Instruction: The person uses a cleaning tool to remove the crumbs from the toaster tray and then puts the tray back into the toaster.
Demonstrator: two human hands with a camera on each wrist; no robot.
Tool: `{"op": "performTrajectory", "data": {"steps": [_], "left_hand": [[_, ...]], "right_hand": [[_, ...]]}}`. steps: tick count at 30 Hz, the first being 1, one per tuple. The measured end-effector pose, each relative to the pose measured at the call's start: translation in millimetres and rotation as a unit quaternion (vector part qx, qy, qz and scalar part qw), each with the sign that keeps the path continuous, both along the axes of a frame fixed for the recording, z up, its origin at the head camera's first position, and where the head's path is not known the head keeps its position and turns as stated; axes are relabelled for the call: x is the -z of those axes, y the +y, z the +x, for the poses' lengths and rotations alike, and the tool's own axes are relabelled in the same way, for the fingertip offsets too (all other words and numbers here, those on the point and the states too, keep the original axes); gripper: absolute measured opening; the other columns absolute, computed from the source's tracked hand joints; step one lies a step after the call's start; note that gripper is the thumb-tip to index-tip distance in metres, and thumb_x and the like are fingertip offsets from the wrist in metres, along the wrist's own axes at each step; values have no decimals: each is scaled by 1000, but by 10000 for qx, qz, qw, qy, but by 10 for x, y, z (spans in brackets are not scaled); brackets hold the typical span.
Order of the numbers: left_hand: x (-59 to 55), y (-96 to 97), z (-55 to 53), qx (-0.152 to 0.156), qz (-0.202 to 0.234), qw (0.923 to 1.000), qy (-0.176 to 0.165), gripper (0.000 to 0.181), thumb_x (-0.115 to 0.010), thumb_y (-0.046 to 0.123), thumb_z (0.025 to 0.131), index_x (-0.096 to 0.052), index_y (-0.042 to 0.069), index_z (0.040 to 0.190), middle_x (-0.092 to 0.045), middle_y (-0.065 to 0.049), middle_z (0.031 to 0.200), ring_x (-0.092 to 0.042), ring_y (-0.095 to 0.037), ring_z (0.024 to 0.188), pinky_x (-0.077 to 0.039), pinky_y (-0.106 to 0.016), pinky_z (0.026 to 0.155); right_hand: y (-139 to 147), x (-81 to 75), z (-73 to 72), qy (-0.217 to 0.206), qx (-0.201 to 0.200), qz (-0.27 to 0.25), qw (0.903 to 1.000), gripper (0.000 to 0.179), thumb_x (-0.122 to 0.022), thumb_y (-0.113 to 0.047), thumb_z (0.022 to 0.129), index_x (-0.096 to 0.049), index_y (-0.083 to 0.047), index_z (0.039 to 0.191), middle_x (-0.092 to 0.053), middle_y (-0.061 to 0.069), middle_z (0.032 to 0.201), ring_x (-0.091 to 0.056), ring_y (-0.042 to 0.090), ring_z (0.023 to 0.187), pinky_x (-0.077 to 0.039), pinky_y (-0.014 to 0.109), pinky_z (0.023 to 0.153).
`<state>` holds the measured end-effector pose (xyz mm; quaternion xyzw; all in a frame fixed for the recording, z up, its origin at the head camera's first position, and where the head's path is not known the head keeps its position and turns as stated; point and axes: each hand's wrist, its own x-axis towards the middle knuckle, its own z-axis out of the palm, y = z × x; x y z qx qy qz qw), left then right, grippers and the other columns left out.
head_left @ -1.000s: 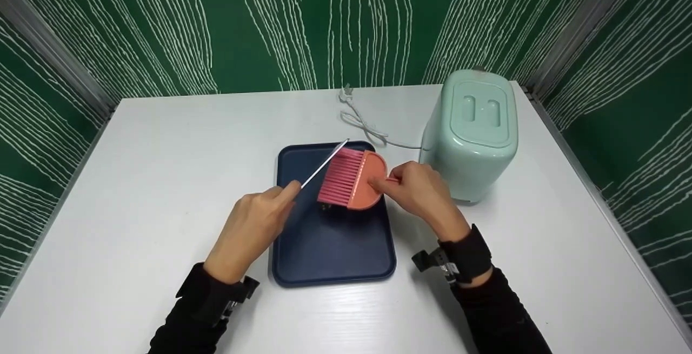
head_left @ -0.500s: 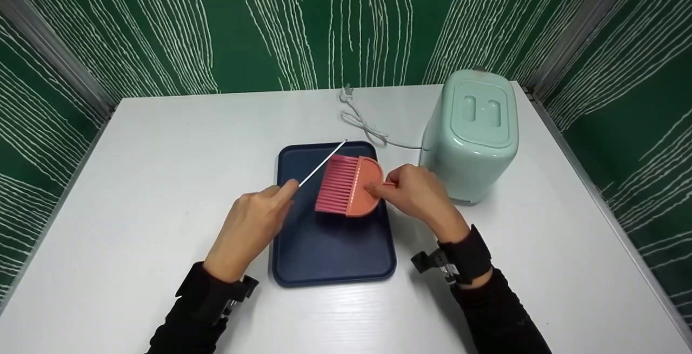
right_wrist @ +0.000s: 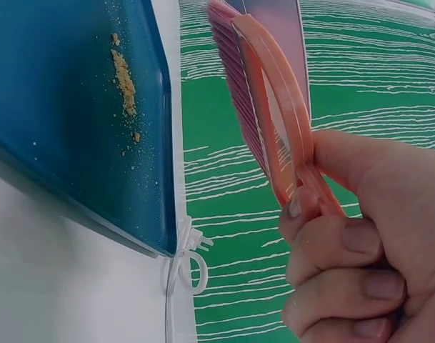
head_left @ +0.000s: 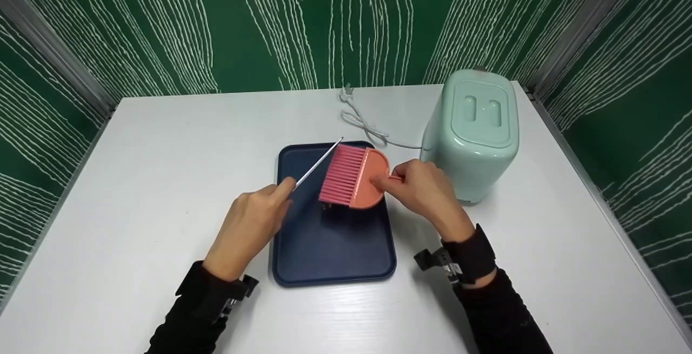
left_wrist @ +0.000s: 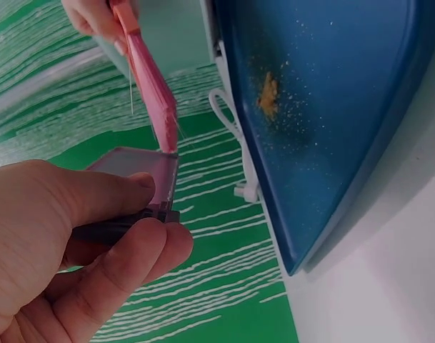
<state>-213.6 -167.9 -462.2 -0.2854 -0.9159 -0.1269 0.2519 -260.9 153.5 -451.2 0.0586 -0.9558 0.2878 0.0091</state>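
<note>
My left hand [head_left: 251, 227] pinches the dark grip of a thin, flat crumb tray [left_wrist: 131, 163], tilted edge-on in the head view over the left part of a navy serving tray [head_left: 332, 254]. My right hand [head_left: 424, 189] grips an orange-handled brush [head_left: 367, 181] with pink bristles, thumb flat on its head. In the left wrist view the bristles [left_wrist: 160, 118] meet the far edge of the crumb tray. A small heap of tan crumbs [right_wrist: 124, 82] and fine specks lies on the serving tray below; the brush mostly hides it from the head view.
A mint-green toaster-like appliance [head_left: 476, 138] stands right of the serving tray, close to my right hand. Its white cord [head_left: 367, 127] and plug lie behind the serving tray on the white table [head_left: 178, 181]. Green walls with white streaks enclose the back and sides.
The brush dipped toward me half a second ago and is now back up and slightly right. The crumb tray's tip has shifted a little left, with my left hand nearly still.
</note>
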Motion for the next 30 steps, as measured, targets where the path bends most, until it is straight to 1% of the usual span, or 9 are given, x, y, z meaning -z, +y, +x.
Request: {"op": "performTrajectory", "data": {"steps": [8,17,20,26,30], "left_hand": [[-7,20,8,71,30,9999,-75,32,-83,5,94,-54,10,108,-59,-3,67,-67,-23,55,-52,-35,48],[-3,31,8,181,37,9998,-72,32,-82,4,94,-56,12,111,-65,-4,71,-70,-21,58,-55,-33,51],[1,36,9,228,50,9997,-61,32,-82,2,93,-57,12,111,-64,-3,70,-68,-20,56,-55,-33,51],[19,39,3,324,-1,9995,44,33,-82,1,93,-57,12,113,-57,-1,67,-62,-17,52,-52,-32,49],[18,40,8,314,-19,9995,46,32,-82,3,94,-58,12,114,-57,-1,67,-62,-17,52,-51,-31,49]], "right_hand": [[-1,12,-8,114,29,56,9999,58,-76,-59,91,-46,-24,57,-34,-11,55,-40,14,56,-29,31,53],[-36,29,3,-17,-16,85,10000,59,-75,-59,91,-42,-25,57,-33,-12,56,-40,13,56,-28,31,53],[-67,32,19,-55,-127,83,9999,59,-75,-59,92,-42,-25,57,-33,-12,56,-40,13,56,-28,30,53],[-136,48,58,-87,-556,37,9984,61,-76,-56,93,-38,-25,57,-30,-12,57,-35,10,54,-23,28,54],[-166,53,83,-152,-752,97,9970,62,-77,-56,93,-38,-25,57,-30,-13,57,-34,9,54,-20,28,54]]}}
